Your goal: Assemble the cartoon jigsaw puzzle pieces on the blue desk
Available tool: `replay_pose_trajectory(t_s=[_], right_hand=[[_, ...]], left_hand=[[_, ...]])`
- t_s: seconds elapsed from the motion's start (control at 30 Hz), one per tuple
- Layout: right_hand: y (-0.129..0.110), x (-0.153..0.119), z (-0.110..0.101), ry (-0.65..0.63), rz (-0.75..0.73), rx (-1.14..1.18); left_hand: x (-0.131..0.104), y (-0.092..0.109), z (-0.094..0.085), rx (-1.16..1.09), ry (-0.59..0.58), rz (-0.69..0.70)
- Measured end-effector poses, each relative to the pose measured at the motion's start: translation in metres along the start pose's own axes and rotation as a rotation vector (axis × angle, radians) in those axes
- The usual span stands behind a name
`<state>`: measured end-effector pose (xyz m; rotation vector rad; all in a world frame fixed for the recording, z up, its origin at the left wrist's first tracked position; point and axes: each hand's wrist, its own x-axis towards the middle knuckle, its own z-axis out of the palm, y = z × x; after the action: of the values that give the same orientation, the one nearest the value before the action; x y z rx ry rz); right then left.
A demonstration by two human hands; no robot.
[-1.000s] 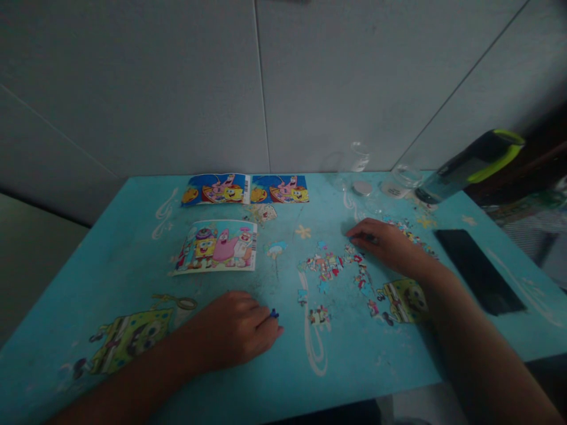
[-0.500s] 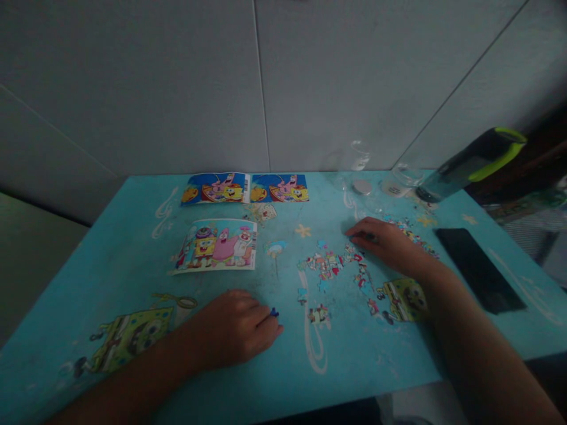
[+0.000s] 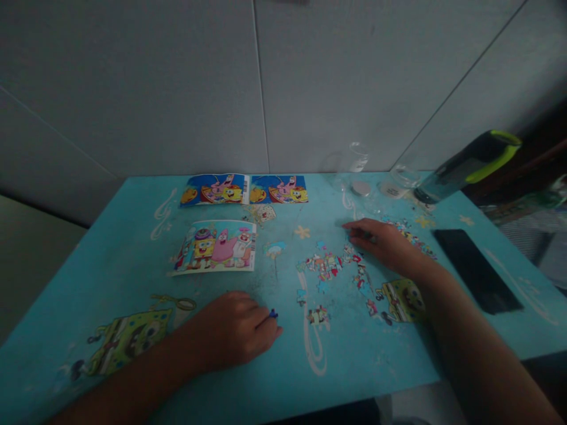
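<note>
Wall (image 3: 199, 88) fills the far side of my view, grey with dark seams, and the blue table (image 3: 110, 248) with its printed cartoons runs up to it. Its near edge slants across at lower right, beneath the right forearm. Next in size come the two hands I am watching. The left hand (image 3: 237, 327) rests low in view, its fingers curled closed on a small blue piece (image 3: 273, 313) that pokes out between them. The right hand (image 3: 381, 239) lies farther off, forefinger stretched forward, the others bent under; I cannot tell whether it pinches anything. Blue tabletop stretches between the hands, and a wider reach runs out to the left edge.

At the far right I see a dark bottle (image 3: 469, 159) with lime trim, and nearer me a flat black slab (image 3: 476, 268). One picture card (image 3: 217, 247) lies left of centre, two more by the wall. A round lid (image 3: 361, 188) sits near a clear cup (image 3: 358, 158). Smallest are the puzzle pieces (image 3: 326, 264): a cluster just left of the right hand, a little group nearer me, and a heap beyond the right wrist.
</note>
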<state>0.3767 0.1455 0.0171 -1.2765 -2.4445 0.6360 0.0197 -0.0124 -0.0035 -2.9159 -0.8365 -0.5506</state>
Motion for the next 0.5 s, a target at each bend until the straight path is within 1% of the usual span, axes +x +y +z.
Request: replay_pose_trajectory(t_s=[0.1,0.27,0.5], right_hand=[[-0.0005,0.0006,-0.002,0.012,0.006,-0.019],[-0.0029,0.0021,-0.0046,0.073,0.022,-0.042],[-0.0054,0.0015,-0.0064,0.053,0.05,-0.029]], left_hand=[[-0.0016,0.0004,0.0003,-0.001,-0.005,0.005],[-0.0011,0.0007,-0.0015,-0.003,0.009,0.004],[0.0014,0.0003,-0.002,-0.001,0.026,-0.003]])
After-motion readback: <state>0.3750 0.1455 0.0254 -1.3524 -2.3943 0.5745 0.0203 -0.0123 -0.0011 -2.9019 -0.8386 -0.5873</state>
